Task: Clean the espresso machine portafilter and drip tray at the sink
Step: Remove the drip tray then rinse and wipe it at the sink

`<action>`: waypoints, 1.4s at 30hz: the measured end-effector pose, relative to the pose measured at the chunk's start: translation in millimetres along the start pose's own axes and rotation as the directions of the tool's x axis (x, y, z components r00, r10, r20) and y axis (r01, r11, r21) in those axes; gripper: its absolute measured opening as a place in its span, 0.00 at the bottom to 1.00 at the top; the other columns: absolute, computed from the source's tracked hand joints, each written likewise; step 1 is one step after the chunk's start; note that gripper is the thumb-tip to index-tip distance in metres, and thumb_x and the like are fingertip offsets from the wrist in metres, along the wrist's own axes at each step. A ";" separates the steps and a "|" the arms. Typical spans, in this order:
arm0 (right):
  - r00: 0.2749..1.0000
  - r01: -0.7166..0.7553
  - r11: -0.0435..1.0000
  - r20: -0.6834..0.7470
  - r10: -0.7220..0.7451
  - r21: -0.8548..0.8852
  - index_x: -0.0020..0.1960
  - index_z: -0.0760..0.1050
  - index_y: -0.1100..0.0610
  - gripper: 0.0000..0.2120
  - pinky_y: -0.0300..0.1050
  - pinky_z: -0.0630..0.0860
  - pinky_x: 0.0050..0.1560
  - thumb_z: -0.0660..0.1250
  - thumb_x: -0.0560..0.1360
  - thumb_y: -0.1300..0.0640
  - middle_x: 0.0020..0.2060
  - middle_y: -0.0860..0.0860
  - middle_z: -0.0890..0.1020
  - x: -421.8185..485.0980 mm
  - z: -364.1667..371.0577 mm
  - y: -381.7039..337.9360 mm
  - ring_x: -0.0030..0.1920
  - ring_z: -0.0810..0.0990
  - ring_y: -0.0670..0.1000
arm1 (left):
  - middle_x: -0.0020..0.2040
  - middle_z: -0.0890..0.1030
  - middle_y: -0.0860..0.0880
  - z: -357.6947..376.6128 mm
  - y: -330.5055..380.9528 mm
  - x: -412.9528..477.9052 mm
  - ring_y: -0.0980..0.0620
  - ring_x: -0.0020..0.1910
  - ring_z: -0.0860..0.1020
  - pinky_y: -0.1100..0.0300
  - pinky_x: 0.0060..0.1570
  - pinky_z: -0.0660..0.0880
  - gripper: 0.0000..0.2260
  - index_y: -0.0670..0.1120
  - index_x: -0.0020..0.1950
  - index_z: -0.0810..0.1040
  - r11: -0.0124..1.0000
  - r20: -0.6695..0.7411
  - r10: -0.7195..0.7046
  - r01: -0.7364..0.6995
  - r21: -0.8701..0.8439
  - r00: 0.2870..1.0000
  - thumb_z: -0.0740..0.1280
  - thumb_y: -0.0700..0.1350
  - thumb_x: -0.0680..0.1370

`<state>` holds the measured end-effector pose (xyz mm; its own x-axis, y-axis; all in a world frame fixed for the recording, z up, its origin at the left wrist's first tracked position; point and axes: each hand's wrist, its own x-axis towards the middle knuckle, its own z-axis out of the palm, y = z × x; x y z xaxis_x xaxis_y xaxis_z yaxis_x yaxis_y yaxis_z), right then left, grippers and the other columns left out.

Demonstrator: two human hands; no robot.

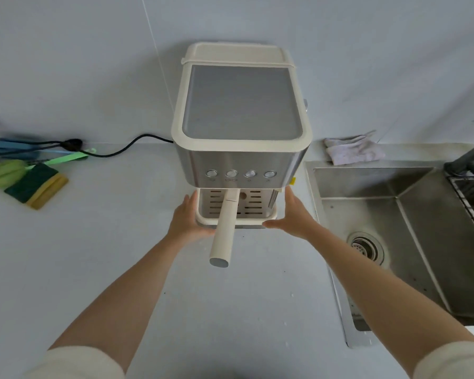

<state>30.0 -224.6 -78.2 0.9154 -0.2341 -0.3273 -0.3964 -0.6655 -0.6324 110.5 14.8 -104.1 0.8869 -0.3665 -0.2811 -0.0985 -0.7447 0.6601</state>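
While the drip tray sits at the foot of the espresso machine, the left hand and the right hand lie against its two sides, fingers straight and thumbs spread, curled round nothing. The portafilter, seated in the machine above the tray, points its long cream handle straight out toward the person, between the two wrists. I would guess the tray must slide out along that same line, beneath the handle; the sink lies off to the right, nearer the right hand.

No legible text, labels or numbers.
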 end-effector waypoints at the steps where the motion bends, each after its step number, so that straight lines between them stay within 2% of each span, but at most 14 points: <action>1: 1.000 0.009 1.000 0.005 -0.009 -0.003 0.71 0.53 0.59 0.47 0.39 0.60 0.60 0.78 0.62 0.52 0.68 0.54 0.65 5.0 2.8 -1.2 0.68 0.64 0.55 | 0.61 0.69 0.43 1.1 0.9 4.9 0.40 0.61 0.70 0.45 0.59 0.70 0.46 0.44 0.70 0.60 0.999 -0.003 0.016 -0.016 0.036 1.000 0.76 0.53 0.57; 4: 0.999 0.018 1.000 0.037 -0.017 -0.015 0.68 0.60 0.58 0.43 0.40 0.65 0.60 0.78 0.60 0.53 0.63 0.54 0.69 17.7 9.7 -3.8 0.64 0.67 0.54 | 0.65 0.68 0.48 2.9 2.0 16.0 0.45 0.65 0.68 0.46 0.61 0.70 0.47 0.50 0.71 0.57 0.999 -0.006 0.023 -0.023 0.030 1.000 0.77 0.51 0.58; 6: 0.997 0.024 1.000 0.072 -0.022 -0.021 0.66 0.64 0.58 0.40 0.46 0.70 0.63 0.78 0.59 0.53 0.60 0.54 0.72 22.5 13.6 -5.2 0.62 0.70 0.54 | 0.67 0.67 0.49 3.9 0.0 21.7 0.46 0.66 0.67 0.47 0.63 0.69 0.48 0.51 0.73 0.55 0.999 0.014 0.036 -0.036 0.005 0.999 0.78 0.49 0.59; 8: 0.995 0.026 1.000 0.093 -0.027 0.008 0.66 0.65 0.58 0.40 0.52 0.72 0.63 0.79 0.58 0.54 0.59 0.54 0.73 24.2 17.2 -6.7 0.61 0.72 0.54 | 0.68 0.67 0.49 4.4 -2.2 25.1 0.47 0.67 0.67 0.51 0.63 0.68 0.49 0.50 0.73 0.55 0.999 0.031 0.042 -0.042 -0.015 0.999 0.79 0.48 0.59; 12: 0.995 0.025 0.998 0.091 -0.030 0.062 0.66 0.66 0.58 0.41 0.55 0.72 0.63 0.79 0.57 0.57 0.59 0.54 0.74 24.7 21.0 -6.3 0.61 0.72 0.55 | 0.68 0.68 0.52 6.5 -4.2 25.0 0.50 0.66 0.68 0.56 0.60 0.68 0.48 0.53 0.73 0.56 0.997 0.033 0.041 -0.038 -0.073 0.999 0.79 0.46 0.59; 16: 0.998 0.011 0.998 0.059 -0.015 0.069 0.65 0.67 0.56 0.39 0.49 0.73 0.59 0.79 0.57 0.57 0.58 0.52 0.74 24.2 21.1 -4.6 0.59 0.73 0.53 | 0.66 0.70 0.54 6.5 -4.0 22.8 0.52 0.64 0.70 0.59 0.57 0.67 0.45 0.54 0.71 0.59 0.993 0.030 0.042 -0.039 -0.112 0.999 0.78 0.46 0.58; 19: 0.999 0.013 0.998 0.051 -0.017 0.061 0.63 0.68 0.55 0.36 0.41 0.70 0.50 0.79 0.58 0.56 0.56 0.52 0.74 24.3 21.6 -3.7 0.55 0.74 0.52 | 0.66 0.71 0.54 5.0 -1.8 21.1 0.53 0.64 0.70 0.58 0.57 0.68 0.45 0.54 0.71 0.59 0.993 0.014 0.049 -0.047 -0.111 0.999 0.78 0.46 0.58; 23: 0.999 0.014 0.998 0.048 -0.017 0.053 0.61 0.68 0.56 0.34 0.37 0.68 0.45 0.79 0.59 0.55 0.54 0.52 0.75 22.2 17.8 -2.9 0.50 0.74 0.50 | 0.65 0.71 0.54 2.4 1.6 16.4 0.53 0.63 0.70 0.59 0.55 0.67 0.45 0.53 0.71 0.60 0.988 -0.021 0.078 -0.080 -0.129 0.997 0.78 0.46 0.58; 26: 0.999 0.024 0.999 0.042 -0.026 0.040 0.58 0.66 0.56 0.33 0.31 0.66 0.37 0.79 0.59 0.55 0.50 0.49 0.74 15.4 14.7 -4.1 0.43 0.72 0.42 | 0.64 0.71 0.53 2.8 4.2 8.5 0.51 0.63 0.70 0.56 0.58 0.70 0.45 0.53 0.70 0.61 0.988 -0.026 0.073 -0.076 -0.135 0.997 0.76 0.51 0.56; 28: 0.999 0.040 0.998 0.035 -0.041 0.053 0.58 0.65 0.55 0.33 0.27 0.66 0.32 0.79 0.59 0.55 0.48 0.46 0.72 8.6 12.7 -5.2 0.41 0.71 0.39 | 0.66 0.69 0.52 4.6 3.8 2.2 0.50 0.65 0.69 0.57 0.59 0.68 0.47 0.52 0.72 0.57 0.991 -0.020 0.051 -0.053 -0.120 0.999 0.77 0.51 0.57; 31: 0.996 0.083 0.993 0.038 -0.086 0.081 0.62 0.62 0.53 0.38 0.26 0.65 0.34 0.79 0.60 0.56 0.51 0.45 0.73 -4.3 10.8 -6.7 0.46 0.73 0.43 | 0.73 0.62 0.51 8.4 -0.2 -8.9 0.51 0.71 0.62 0.59 0.62 0.62 0.51 0.49 0.76 0.49 0.994 -0.005 0.026 -0.027 -0.107 1.000 0.78 0.48 0.62; 34: 0.991 0.119 0.987 0.046 -0.124 0.107 0.66 0.59 0.51 0.42 0.27 0.66 0.38 0.78 0.60 0.57 0.55 0.46 0.73 -19.9 13.1 -6.1 0.51 0.73 0.47 | 0.74 0.61 0.50 11.2 -0.7 -24.7 0.50 0.71 0.62 0.60 0.61 0.63 0.51 0.49 0.76 0.47 0.998 -0.011 0.034 -0.034 -0.058 0.999 0.77 0.48 0.64; 39: 0.990 0.123 0.983 0.055 -0.131 0.134 0.65 0.58 0.48 0.42 0.31 0.70 0.40 0.79 0.59 0.56 0.55 0.46 0.74 -50.2 23.1 2.0 0.52 0.75 0.48 | 0.75 0.58 0.49 16.3 -2.3 -56.6 0.49 0.73 0.60 0.51 0.68 0.63 0.54 0.48 0.76 0.46 1.000 0.028 0.012 -0.011 -0.027 1.000 0.78 0.50 0.61; 42: 0.988 0.120 0.982 0.076 -0.133 0.148 0.66 0.56 0.47 0.43 0.31 0.73 0.40 0.79 0.59 0.56 0.55 0.45 0.74 -68.5 29.6 9.7 0.52 0.76 0.47 | 0.75 0.57 0.49 22.7 -5.0 -78.1 0.48 0.73 0.59 0.46 0.67 0.66 0.55 0.50 0.76 0.44 0.999 0.052 -0.039 0.039 -0.005 0.998 0.78 0.49 0.60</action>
<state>-38.7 -194.1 -82.7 0.9520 -0.0893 -0.2928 -0.2891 -0.5762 -0.7644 31.5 34.5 -101.3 0.8655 -0.3656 -0.3423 -0.0612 -0.7555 0.6523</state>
